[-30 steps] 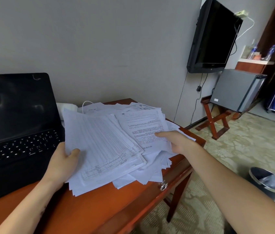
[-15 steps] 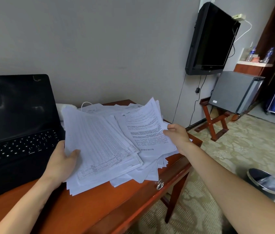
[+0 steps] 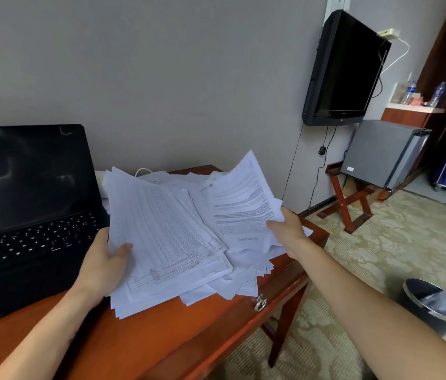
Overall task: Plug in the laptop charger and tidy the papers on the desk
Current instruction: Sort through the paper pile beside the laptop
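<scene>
A loose heap of white printed papers (image 3: pixel 167 231) covers the right half of the red-brown wooden desk (image 3: pixel 178 335). My left hand (image 3: pixel 104 264) grips the heap's left edge, thumb on top of a sheet of tables. My right hand (image 3: pixel 285 229) grips the right side and tilts a text sheet (image 3: pixel 241 198) up off the desk. An open black laptop (image 3: pixel 24 204) with a dark screen stands at the left. A white charger brick (image 3: pixel 101 182) and a loop of white cable (image 3: pixel 143 171) peek out behind the papers.
The grey wall runs right behind the desk. A wall-mounted TV (image 3: pixel 345 69) hangs to the right, with a grey mini fridge (image 3: pixel 381 152) on a wooden stand below it. A black bin (image 3: pixel 430 305) with a plastic liner stands on the carpet beside the desk's drawer pull (image 3: pixel 259 303).
My right hand has lifted the right side of the papers, so the text sheet now stands tilted up. My left hand keeps its hold on the left edge.
</scene>
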A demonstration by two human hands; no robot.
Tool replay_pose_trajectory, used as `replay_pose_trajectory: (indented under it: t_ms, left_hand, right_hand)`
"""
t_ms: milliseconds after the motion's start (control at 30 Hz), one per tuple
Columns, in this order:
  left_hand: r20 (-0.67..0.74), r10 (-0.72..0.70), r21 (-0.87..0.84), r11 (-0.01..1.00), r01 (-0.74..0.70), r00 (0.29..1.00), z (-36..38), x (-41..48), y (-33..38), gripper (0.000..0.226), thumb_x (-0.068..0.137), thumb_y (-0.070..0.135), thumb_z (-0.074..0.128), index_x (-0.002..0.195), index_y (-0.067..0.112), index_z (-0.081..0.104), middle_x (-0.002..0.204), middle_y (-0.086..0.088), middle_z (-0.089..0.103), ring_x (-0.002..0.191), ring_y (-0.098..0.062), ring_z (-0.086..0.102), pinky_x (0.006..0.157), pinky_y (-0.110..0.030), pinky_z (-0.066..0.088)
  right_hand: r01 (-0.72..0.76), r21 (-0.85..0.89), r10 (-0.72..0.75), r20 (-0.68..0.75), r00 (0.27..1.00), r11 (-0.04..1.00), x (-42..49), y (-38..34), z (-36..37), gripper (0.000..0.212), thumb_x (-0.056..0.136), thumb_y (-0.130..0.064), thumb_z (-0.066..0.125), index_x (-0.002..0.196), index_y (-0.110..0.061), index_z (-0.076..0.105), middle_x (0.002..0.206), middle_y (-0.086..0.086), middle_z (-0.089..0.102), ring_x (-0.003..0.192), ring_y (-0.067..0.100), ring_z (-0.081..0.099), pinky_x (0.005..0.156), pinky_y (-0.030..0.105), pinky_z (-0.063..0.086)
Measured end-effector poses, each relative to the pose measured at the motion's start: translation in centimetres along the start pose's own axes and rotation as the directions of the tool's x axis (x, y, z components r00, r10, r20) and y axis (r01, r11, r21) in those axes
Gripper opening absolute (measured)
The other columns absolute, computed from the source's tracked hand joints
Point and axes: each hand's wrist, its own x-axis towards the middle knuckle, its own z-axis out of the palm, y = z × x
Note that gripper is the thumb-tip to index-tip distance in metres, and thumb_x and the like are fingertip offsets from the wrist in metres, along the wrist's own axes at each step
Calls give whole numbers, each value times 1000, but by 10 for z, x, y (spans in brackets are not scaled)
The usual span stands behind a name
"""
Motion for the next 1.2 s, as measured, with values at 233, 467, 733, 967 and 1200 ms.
replay_pose_trajectory:
  t_ms: [233,467,733,967,1200]
  left_hand:
    - [3,1,-15,1000,-1,1000,-2,3,-3,29,104,18,56,133,20,53,118,2,69,106,-22,68,86,-43,57]
    - [4,-11,-72,997,11,1000,-1,-1,0,27,105,17,57,131,18,53,119,1,68,107,-23,69,92,-47,56]
    - [44,10,-146,989,-4,999,-2,-9,7,20,107,21,55,126,18,60,117,1,73,108,-21,72,95,-45,58]
    - [71,84,-122,990,-75,994,-1,-11,9,24,103,30,63,125,21,67,113,7,78,102,-11,75,89,-36,60]
    - [26,-35,-167,985,39,999,4,-7,4,25,105,16,59,129,21,56,119,7,69,108,-16,69,88,-36,58]
  right_hand:
    - [-77,509,196,-185,963,857,-4,-2,-16,32,97,2,57,113,-24,68,108,-1,70,92,16,65,69,35,58]
    - [-171,509,181,30,983,843,-28,-8,-6,28,98,-12,65,121,-28,67,113,-6,71,102,14,65,65,30,54]
    - [137,-65,-118,238,964,988,-56,0,58,16,104,-21,55,117,-25,63,115,-10,70,104,8,66,81,22,51]
    - [297,-334,-146,411,900,894,-58,-4,62,22,106,-41,47,121,-27,55,101,-24,58,92,-6,58,66,7,43]
    - [310,-477,-180,300,937,822,-46,3,55,87,83,-84,45,150,-30,33,134,-5,63,119,18,62,96,44,55]
